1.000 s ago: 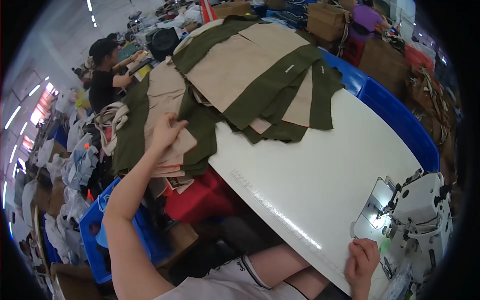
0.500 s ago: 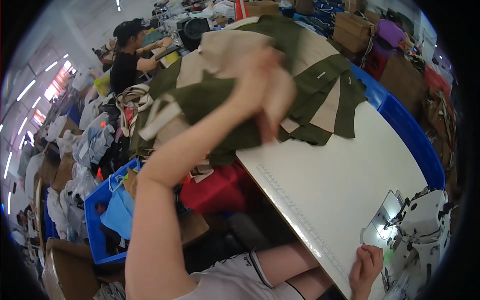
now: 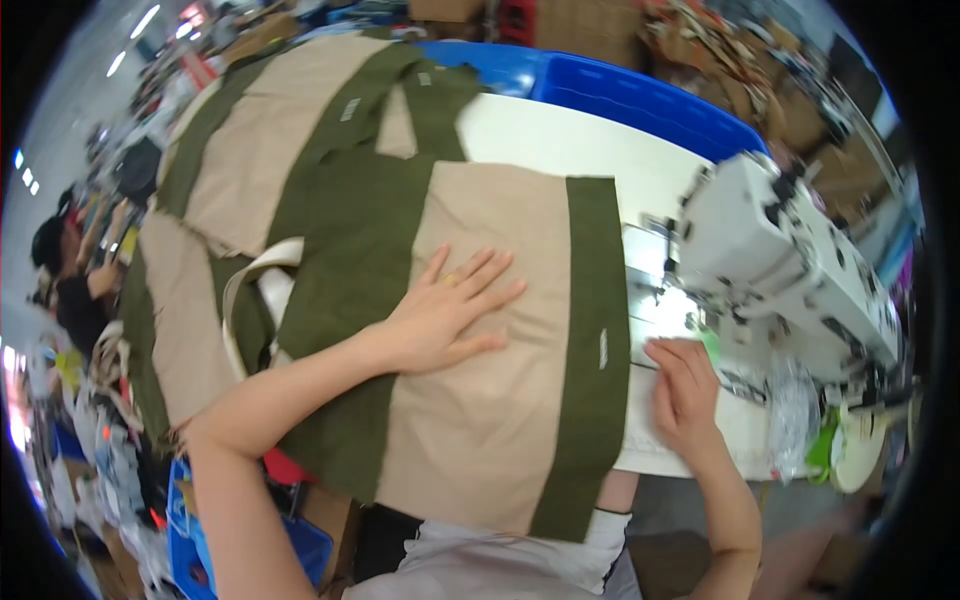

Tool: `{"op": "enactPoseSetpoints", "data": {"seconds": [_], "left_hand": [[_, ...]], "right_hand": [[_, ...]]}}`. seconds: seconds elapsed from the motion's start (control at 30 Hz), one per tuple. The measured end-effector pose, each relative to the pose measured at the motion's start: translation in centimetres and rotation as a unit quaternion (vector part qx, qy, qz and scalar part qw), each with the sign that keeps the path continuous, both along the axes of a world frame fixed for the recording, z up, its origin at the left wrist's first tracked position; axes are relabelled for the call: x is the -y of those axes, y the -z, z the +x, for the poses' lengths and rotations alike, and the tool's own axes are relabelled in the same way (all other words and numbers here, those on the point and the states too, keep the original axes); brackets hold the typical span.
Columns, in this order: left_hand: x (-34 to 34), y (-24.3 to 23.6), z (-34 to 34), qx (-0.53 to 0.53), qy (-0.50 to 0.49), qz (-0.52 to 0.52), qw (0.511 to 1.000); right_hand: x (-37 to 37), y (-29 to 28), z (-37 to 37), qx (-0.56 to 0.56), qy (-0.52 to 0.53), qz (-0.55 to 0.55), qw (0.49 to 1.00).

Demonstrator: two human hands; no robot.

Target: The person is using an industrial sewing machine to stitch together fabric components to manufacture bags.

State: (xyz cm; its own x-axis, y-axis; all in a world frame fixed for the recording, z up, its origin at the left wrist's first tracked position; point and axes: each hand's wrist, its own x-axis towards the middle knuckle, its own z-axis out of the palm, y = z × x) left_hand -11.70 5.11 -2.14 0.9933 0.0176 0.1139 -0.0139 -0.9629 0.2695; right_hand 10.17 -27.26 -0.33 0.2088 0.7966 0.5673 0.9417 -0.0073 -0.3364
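A panel of beige cloth with dark green strips (image 3: 490,400) lies spread over the front of the white table, its near edge hanging toward my lap. On its beige middle my left hand (image 3: 450,310) rests flat, fingers spread. Just past the panel's right green edge, my right hand (image 3: 685,390) is on the table beside the sewing machine (image 3: 775,260), fingers curled closed. Whatever they may hold is hidden. The machine's lamp lights its needle plate. More green and beige pieces (image 3: 270,150) are piled at the back left, with a cream strap (image 3: 235,310) looped by my left forearm.
A blue trough (image 3: 640,95) runs along the table's far edge. Right of the machine are a clear plastic bag (image 3: 792,415) and a green item (image 3: 825,445). A blue crate (image 3: 305,545) stands below at left. A co-worker (image 3: 80,290) sits at the far left.
My left hand has come from the far cloth pile down to the front, and a panel now lies flat under it. The view has turned right toward the machine. My right hand stays near the machine.
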Motion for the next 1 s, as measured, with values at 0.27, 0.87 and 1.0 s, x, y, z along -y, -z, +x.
{"op": "enactPoseSetpoints", "data": {"seconds": [0.27,0.87,1.0], "left_hand": [[4.4,-4.2,6.3,-0.011,-0.022,-0.127,0.992],[12.3,-0.1,10.7,0.108,0.082,-0.197,0.971],[12.5,-0.5,11.6,0.096,0.086,-0.213,0.969]], "right_hand": [[-0.5,-1.2,-0.7,0.046,-0.071,-0.185,0.979],[2.8,0.2,-0.5,0.051,0.090,-0.151,0.983],[2.9,-0.5,0.8,0.040,0.094,-0.138,0.985]]}}
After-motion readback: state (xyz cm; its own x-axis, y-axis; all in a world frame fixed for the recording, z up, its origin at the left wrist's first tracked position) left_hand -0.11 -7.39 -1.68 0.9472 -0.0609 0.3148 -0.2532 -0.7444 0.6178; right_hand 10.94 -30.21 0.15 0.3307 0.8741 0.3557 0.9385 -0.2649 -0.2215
